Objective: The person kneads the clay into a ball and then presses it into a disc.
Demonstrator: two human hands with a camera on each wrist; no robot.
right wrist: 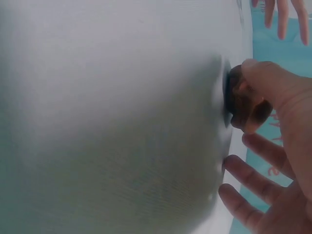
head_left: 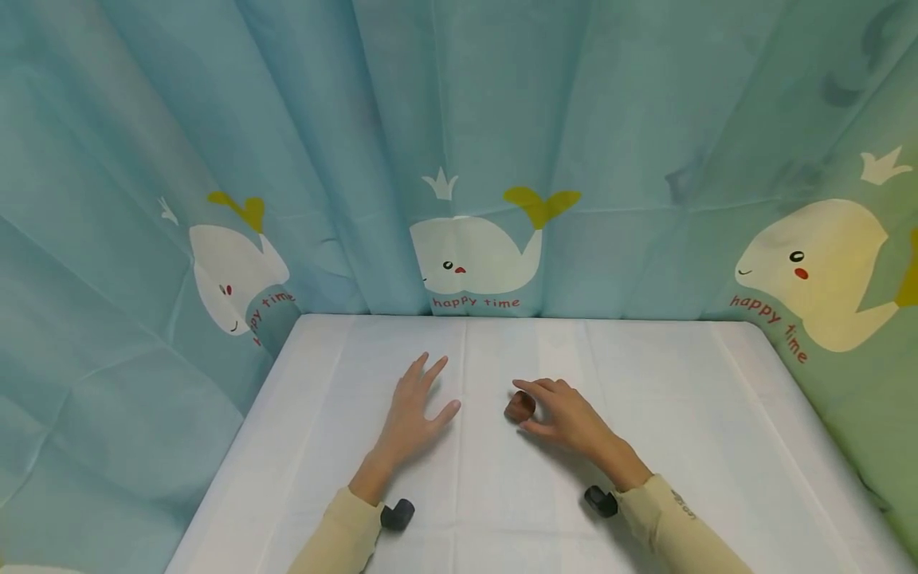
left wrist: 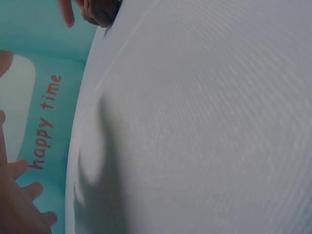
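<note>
A: Status?

B: Early, I'd say. Right hand [head_left: 570, 418] looks to have the brown lump [head_left: 519, 407] pinched between thumb and index; remaining fingers fan out, slightly bent, off it. Grip made, no lift: lump sits on the white table [head_left: 502, 494].

A: Where on it?

B: About midway between left and right edges, toward the far edge. Near edge is out of view.

A: Left hand?

B: Left hand [head_left: 412, 418] holds nothing. Fingers spread, thumb out wide, on the lump's left-edge side, apart from it.

A: So done vs. left?

B: Done: grip on the lump, by the look of it. Not done: any lift, any left-hand contact. Firmness of the pinch, can't tell.

A: Writing?

B: "happy time" in red on the blue-green curtain [head_left: 473, 104], by three whale prints [head_left: 476, 255]: past the left, far and right edges. Left one's bent by a fold, other two read clean. Same words sideways in the left wrist view.

A: Brands?

B: None legible. Dark mark on right sleeve [head_left: 681, 542], too small to read. Wrist cameras [head_left: 398, 515]: black, no label I can make out.
</note>
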